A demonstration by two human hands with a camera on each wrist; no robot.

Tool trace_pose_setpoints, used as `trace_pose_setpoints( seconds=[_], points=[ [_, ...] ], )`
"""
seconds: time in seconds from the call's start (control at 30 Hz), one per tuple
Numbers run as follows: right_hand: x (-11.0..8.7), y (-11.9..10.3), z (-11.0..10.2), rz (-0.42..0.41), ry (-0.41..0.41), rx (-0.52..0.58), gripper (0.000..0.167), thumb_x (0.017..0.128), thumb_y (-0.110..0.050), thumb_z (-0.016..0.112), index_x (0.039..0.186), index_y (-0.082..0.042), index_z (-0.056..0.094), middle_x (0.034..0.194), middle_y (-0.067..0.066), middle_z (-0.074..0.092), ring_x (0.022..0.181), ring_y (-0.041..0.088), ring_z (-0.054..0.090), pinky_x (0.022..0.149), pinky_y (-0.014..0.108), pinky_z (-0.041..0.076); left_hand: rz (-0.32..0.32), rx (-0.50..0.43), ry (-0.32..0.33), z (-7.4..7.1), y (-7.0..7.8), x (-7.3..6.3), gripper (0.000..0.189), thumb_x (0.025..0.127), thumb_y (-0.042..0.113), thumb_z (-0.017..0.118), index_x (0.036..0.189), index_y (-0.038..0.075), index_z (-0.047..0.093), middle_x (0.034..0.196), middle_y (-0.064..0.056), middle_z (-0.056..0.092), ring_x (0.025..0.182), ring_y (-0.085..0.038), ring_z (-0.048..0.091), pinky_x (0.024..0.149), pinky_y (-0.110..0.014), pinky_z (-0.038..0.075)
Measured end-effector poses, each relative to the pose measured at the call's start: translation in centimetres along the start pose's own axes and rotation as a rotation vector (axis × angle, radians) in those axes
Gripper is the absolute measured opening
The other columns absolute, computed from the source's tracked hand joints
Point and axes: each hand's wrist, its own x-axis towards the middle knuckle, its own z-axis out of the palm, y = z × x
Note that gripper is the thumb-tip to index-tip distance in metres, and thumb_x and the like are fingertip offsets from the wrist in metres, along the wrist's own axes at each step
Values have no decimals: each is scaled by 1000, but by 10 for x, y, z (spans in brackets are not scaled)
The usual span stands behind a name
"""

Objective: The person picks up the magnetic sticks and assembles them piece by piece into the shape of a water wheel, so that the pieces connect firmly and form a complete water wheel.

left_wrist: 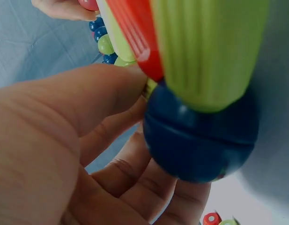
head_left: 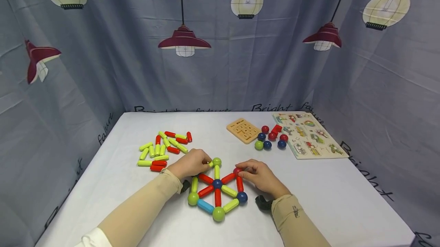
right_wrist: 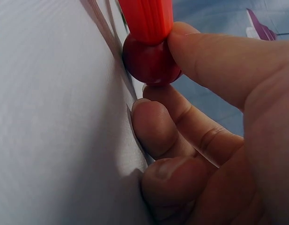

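Observation:
A wheel-shaped frame of magnetic rods and balls lies on the table, with a blue ball [head_left: 217, 184] at its hub. My left hand [head_left: 192, 162] pinches a short green rod [head_left: 211, 164] beside the top green ball [head_left: 217, 162]. In the left wrist view, another blue ball [left_wrist: 200, 138] with a green rod [left_wrist: 207, 51] and a red rod [left_wrist: 137, 35] stands close before the fingers; my left hand hides it in the head view. At the frame's upper right, my right hand [head_left: 259, 176] holds a red ball [right_wrist: 151, 63] between thumb and finger, with a red rod [right_wrist: 146, 18] joined to it.
Loose green and red rods [head_left: 161, 149] are scattered at the back left. Several balls [head_left: 267, 145], a wooden number board [head_left: 244, 130] and a picture board [head_left: 313, 136] lie at the back right. Grey curtains [head_left: 220, 79] stand behind the white table [head_left: 113, 186].

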Motion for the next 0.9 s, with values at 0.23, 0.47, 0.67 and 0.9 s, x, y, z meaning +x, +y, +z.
trace_pose_setpoints(
  seconds=[0.23, 0.47, 0.67, 0.9],
  points=[
    [1, 0, 1, 14, 25, -15, 34, 91, -33, 80, 124, -30, 72, 102, -6, 67, 89, 20, 57, 70, 27, 49, -55, -10, -14, 5, -4, 2, 41, 97, 15, 71, 136, 8, 65, 99, -4, 72, 77, -14, 61, 72, -28, 56],
    [-4, 0, -8, -56, -155, 108, 50, 76, -27, 93, 106, -10, 57, 88, 8, 57, 79, 21, 53, 63, 26, 43, -96, 3, 11, 6, -4, -3, 49, 95, 13, 72, 141, 8, 60, 98, -5, 71, 78, -14, 61, 74, -30, 56],
    [-6, 3, -15, -111, -290, 94, 37, 79, -24, 91, 103, -12, 65, 91, 9, 61, 83, 22, 55, 69, 27, 46, -147, 61, 43, 5, -5, -14, 57, 94, 17, 73, 147, 6, 53, 109, -9, 71, 81, -17, 60, 77, -34, 55],
    [-1, 2, -6, -2, -66, 36, 21, 94, -26, 76, 115, -24, 72, 109, 0, 68, 88, 21, 60, 70, 31, 50, -210, -30, 5, 4, -5, -36, 79, 88, 29, 82, 153, 5, 43, 112, -11, 71, 81, -19, 64, 83, -42, 60]
  ],
)
